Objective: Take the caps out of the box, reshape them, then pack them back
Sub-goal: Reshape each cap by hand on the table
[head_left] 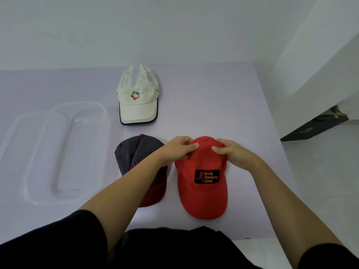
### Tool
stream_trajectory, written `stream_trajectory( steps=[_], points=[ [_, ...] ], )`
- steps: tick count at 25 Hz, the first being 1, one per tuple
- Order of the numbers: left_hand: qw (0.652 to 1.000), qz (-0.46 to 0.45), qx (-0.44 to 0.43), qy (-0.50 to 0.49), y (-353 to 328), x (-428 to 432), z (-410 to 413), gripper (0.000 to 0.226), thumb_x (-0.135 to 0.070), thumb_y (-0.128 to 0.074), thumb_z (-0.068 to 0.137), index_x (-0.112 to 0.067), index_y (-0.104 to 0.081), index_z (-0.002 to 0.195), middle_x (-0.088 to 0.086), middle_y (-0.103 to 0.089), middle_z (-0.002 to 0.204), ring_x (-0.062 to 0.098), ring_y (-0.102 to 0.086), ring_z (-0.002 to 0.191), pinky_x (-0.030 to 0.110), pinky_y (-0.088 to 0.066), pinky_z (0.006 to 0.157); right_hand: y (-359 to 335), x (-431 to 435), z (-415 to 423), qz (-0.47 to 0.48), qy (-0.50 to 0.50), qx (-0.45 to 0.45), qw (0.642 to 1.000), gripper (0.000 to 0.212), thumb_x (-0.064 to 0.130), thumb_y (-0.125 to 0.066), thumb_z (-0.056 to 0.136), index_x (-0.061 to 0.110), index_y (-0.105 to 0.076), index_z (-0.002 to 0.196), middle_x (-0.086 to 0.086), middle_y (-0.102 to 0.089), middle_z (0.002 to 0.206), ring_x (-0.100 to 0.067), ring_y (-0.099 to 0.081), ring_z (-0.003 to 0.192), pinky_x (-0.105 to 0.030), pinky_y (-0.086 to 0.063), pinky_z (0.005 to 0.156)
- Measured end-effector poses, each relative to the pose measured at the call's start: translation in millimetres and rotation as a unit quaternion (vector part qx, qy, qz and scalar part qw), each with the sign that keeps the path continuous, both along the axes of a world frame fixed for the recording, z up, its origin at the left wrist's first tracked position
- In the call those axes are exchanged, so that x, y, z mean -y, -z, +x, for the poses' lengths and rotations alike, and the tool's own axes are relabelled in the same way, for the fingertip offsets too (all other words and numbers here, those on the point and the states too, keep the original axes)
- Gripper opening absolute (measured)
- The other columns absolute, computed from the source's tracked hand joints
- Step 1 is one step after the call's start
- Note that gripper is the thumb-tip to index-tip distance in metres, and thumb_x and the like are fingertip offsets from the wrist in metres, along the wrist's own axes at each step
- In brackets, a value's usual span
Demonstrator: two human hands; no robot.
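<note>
The pale lilac surface (213, 105) carries a white cap (138, 90) at 12 o'clock, a clear plastic box (104, 117) at 9 o'clock overlapping a clear lid (17, 136) on its 9 o'clock side, a grey-and-maroon cap (134, 152) near the middle, and a red cap (202, 195) just beside it at 3 o'clock.

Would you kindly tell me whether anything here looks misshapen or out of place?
The white cap at the far side has a deep fold down its crown, so it looks caved in. The red cap shows no such fold.
</note>
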State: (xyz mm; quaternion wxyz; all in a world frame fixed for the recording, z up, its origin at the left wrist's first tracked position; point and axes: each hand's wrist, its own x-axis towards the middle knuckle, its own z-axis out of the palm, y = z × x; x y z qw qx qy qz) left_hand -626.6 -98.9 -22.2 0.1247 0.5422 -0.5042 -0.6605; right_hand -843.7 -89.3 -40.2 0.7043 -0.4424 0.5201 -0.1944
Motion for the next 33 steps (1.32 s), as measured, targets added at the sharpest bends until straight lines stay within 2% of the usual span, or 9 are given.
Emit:
stream_trajectory(
  steps=[3,6,11,15,18,22,26,30,33],
  points=[
    [0.999,0.005,-0.037,0.004,0.3,4.4,-2.7,0.023,-0.034,-0.056,0.093,-0.014,-0.062,0.102,-0.008,-0.063,0.082,0.002,-0.057,0.068,0.016,-0.042,0.061,0.0,10.2,0.7,0.009,0.004,0.001,1.000,0.036,0.027,-0.071,0.075,0.008,-0.060,0.104,-0.005,-0.069,0.099,-0.020,-0.064,0.093,-0.029,-0.049,0.083],
    [0.999,0.014,-0.049,-0.012,5.3,9.4,-5.7,0.029,-0.035,-0.059,0.091,-0.011,-0.063,0.107,0.002,-0.069,0.097,0.011,-0.065,0.084,0.021,-0.051,0.070,-5.1,15.1,2.9,-0.012,-0.017,-0.054,0.998,0.021,0.036,-0.068,0.083,0.016,-0.063,0.090,0.001,-0.072,0.090,-0.015,-0.067,0.084,-0.023,-0.049,0.074],
    [0.998,-0.030,0.060,-0.011,14.8,26.5,-2.5,0.035,-0.038,-0.056,0.091,-0.009,-0.064,0.108,0.010,-0.067,0.111,0.022,-0.064,0.102,0.036,-0.052,0.092,-3.6,25.1,2.6,-0.102,-0.068,-0.234,0.964,0.039,0.053,-0.064,0.080,0.019,-0.058,0.063,0.008,-0.055,0.060,-0.007,-0.051,0.057,-0.022,-0.038,0.059],
    [0.996,-0.014,0.084,-0.010,14.0,30.2,-6.9,0.037,-0.041,-0.050,0.093,-0.011,-0.058,0.113,0.009,-0.062,0.118,0.024,-0.060,0.108,0.038,-0.049,0.094,5.5,24.8,1.8,-0.106,-0.026,-0.213,0.971,0.049,0.057,-0.062,0.079,0.008,-0.062,0.078,0.001,-0.062,0.073,-0.014,-0.057,0.069,-0.030,-0.044,0.068],
    [0.991,-0.033,0.127,0.001,13.6,27.7,-12.7,0.041,-0.043,-0.045,0.095,-0.011,-0.056,0.117,0.008,-0.059,0.119,0.025,-0.058,0.108,0.041,-0.049,0.096,10.1,22.0,2.7,-0.103,0.010,-0.229,0.968,0.053,0.063,-0.061,0.075,0.011,-0.060,0.078,0.000,-0.062,0.076,-0.015,-0.058,0.072,-0.033,-0.047,0.070],
    [0.987,-0.045,0.152,-0.006,6.2,26.6,-4.0,0.048,-0.049,-0.042,0.095,-0.008,-0.057,0.115,0.004,-0.056,0.109,0.022,-0.061,0.094,0.032,-0.056,0.082,12.9,15.8,-12.4,-0.123,0.031,-0.279,0.952,0.046,0.067,-0.047,0.083,0.024,-0.060,0.075,0.010,-0.061,0.082,-0.010,-0.056,0.081,-0.029,-0.043,0.080],
    [0.991,-0.022,0.130,-0.005,0.4,19.6,5.3,0.040,-0.044,-0.041,0.097,-0.006,-0.053,0.091,0.000,-0.048,0.086,0.013,-0.057,0.071,0.019,-0.053,0.058,23.4,-4.0,-28.2,-0.109,0.039,-0.197,0.974,0.048,0.053,-0.043,0.092,0.014,-0.048,0.066,0.008,-0.045,0.069,-0.008,-0.042,0.068,-0.027,-0.036,0.073],
    [0.986,-0.076,0.150,0.018,0.0,10.0,-3.8,0.037,-0.038,-0.031,0.101,-0.006,-0.048,0.091,0.003,-0.048,0.083,0.021,-0.062,0.068,0.033,-0.056,0.071,30.4,-10.5,-16.4,-0.154,0.073,-0.232,0.958,0.037,0.039,-0.038,0.098,0.019,-0.037,0.067,0.005,-0.035,0.066,-0.010,-0.034,0.062,-0.028,-0.030,0.063],
    [0.971,-0.129,0.197,0.031,-2.8,12.1,-3.9,0.039,-0.042,-0.029,0.100,-0.010,-0.045,0.085,-0.001,-0.051,0.075,0.018,-0.058,0.053,0.025,-0.045,0.061,23.0,-5.6,-20.6,-0.184,0.075,-0.257,0.946,0.038,0.037,-0.040,0.098,0.019,-0.034,0.065,0.004,-0.034,0.063,-0.011,-0.033,0.060,-0.027,-0.028,0.058]
  ],
)
